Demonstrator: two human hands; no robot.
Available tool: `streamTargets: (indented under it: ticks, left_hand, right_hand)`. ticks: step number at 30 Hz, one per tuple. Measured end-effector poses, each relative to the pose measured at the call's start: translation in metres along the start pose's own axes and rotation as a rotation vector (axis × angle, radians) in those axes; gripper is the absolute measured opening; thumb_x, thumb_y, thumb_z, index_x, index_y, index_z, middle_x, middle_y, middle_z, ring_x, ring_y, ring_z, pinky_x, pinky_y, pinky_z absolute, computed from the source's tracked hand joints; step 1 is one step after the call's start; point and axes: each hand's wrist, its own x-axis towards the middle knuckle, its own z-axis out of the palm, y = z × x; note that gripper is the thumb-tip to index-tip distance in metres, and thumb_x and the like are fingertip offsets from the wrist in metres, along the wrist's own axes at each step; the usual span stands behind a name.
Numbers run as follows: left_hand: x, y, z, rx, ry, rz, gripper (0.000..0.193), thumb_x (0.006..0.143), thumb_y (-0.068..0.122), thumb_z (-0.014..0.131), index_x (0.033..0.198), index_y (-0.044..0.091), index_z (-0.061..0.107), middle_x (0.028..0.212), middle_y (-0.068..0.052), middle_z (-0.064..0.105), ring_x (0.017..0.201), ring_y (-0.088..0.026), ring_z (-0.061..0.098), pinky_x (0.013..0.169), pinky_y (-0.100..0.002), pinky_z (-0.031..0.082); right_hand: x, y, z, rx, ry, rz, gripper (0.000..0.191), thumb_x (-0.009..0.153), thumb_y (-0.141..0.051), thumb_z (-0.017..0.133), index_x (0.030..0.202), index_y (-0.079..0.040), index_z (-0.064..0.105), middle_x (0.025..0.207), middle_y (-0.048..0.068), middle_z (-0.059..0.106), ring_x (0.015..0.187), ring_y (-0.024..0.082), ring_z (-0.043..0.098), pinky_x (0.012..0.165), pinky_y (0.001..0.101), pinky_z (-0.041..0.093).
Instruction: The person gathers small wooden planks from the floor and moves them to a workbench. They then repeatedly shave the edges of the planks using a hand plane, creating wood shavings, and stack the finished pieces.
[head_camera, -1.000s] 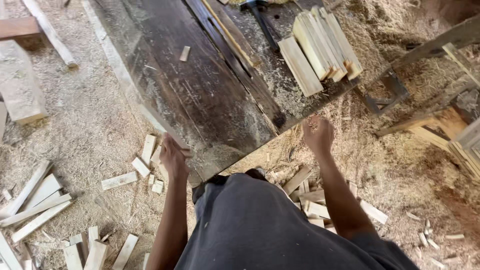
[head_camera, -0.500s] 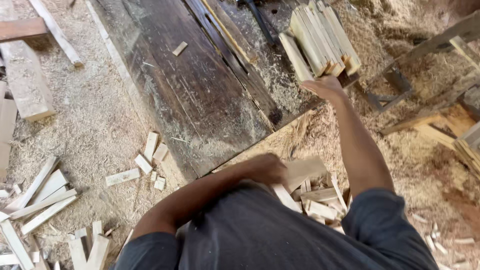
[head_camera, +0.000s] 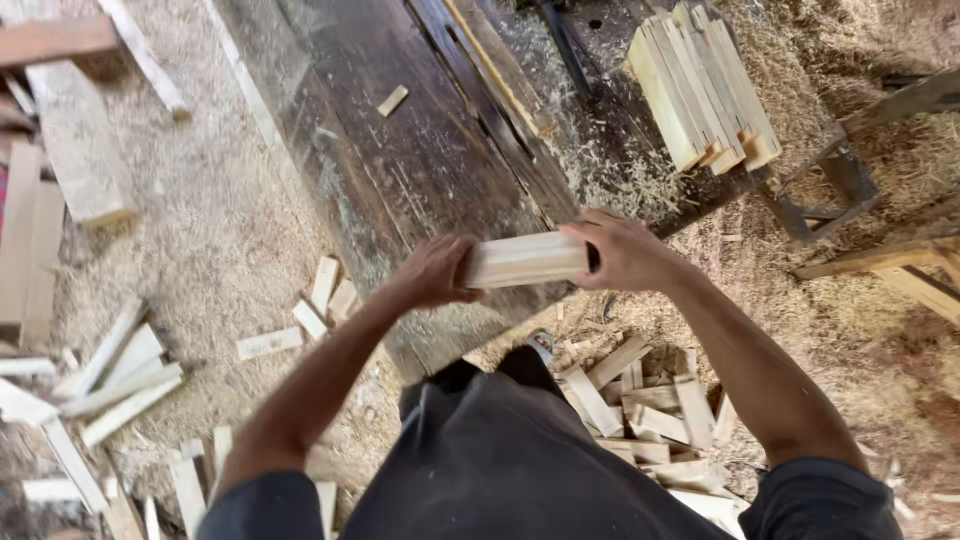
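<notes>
A short block of pale sawn wood (head_camera: 525, 260) is clasped end to end between the two hands, level and crosswise above the near edge of the dark saw bench (head_camera: 400, 170). The left hand (head_camera: 432, 272) closes its fingers round the block's 9 o'clock end; the right hand (head_camera: 622, 250) wraps the 3 o'clock end, thumb over the top. At 1 o'clock from the block, a neat stack of cut slats (head_camera: 702, 85) lies on the bench, well apart from the hands. Offcuts (head_camera: 640, 410) litter the sawdust at 5 o'clock, and more loose slats (head_camera: 110, 385) lie at 8 o'clock on the ground. A small chip (head_camera: 392, 100) sits on the bench top at 11 o'clock. To handle the block well here, I would judge it best kept flat and square, both hands gripping the ends firmly, fingers clear of the long slot in the bench.
</notes>
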Motion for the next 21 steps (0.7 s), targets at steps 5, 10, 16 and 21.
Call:
streamTargets:
  ticks: [5, 10, 16, 21]
  left_hand:
    - [0.050, -0.053, 0.011, -0.046, 0.363, -0.315, 0.100, 0.074, 0.056, 0.089, 0.145, 0.001, 0.044, 0.129, -0.017, 0.051, 0.115, -0.032, 0.052, 0.098, -0.048, 0.046]
    - [0.093, -0.091, 0.007, 0.003, 0.596, -0.190, 0.074, 0.089, 0.038, 0.077, 0.151, 0.007, 0.050, 0.133, -0.015, 0.053, 0.122, -0.038, 0.049, 0.103, -0.053, 0.043]
    - [0.112, -0.126, -0.003, 0.023, 0.629, 0.027, 0.055, 0.092, 0.031, 0.075, 0.142, 0.014, 0.058, 0.143, -0.020, 0.049, 0.126, -0.042, 0.046, 0.104, -0.056, 0.038]
    - [0.128, -0.141, -0.011, 0.026, 0.603, 0.026, 0.061, 0.089, 0.028, 0.075, 0.146, 0.015, 0.056, 0.143, -0.018, 0.047, 0.130, -0.042, 0.045, 0.107, -0.058, 0.036]
  right_hand:
    - [0.124, -0.018, 0.047, -0.118, 0.338, -0.170, 0.032, 0.093, -0.019, 0.075, 0.119, -0.002, 0.068, 0.129, 0.011, 0.065, 0.128, 0.027, 0.057, 0.107, 0.0383, 0.050]
    - [0.218, -0.030, 0.096, 0.001, 0.634, -0.172, 0.023, 0.088, -0.013, 0.072, 0.108, -0.001, 0.069, 0.114, 0.013, 0.067, 0.113, 0.030, 0.060, 0.104, 0.0423, 0.048]
    - [0.277, -0.014, 0.098, 0.042, 0.816, 0.012, 0.011, 0.097, -0.016, 0.068, 0.095, -0.006, 0.068, 0.098, 0.008, 0.064, 0.101, 0.029, 0.060, 0.089, 0.0427, 0.049]
    - [0.318, -0.005, 0.089, 0.002, 0.875, 0.113, 0.026, 0.097, -0.024, 0.074, 0.079, -0.009, 0.064, 0.081, 0.004, 0.060, 0.080, 0.025, 0.060, 0.071, 0.0405, 0.049]
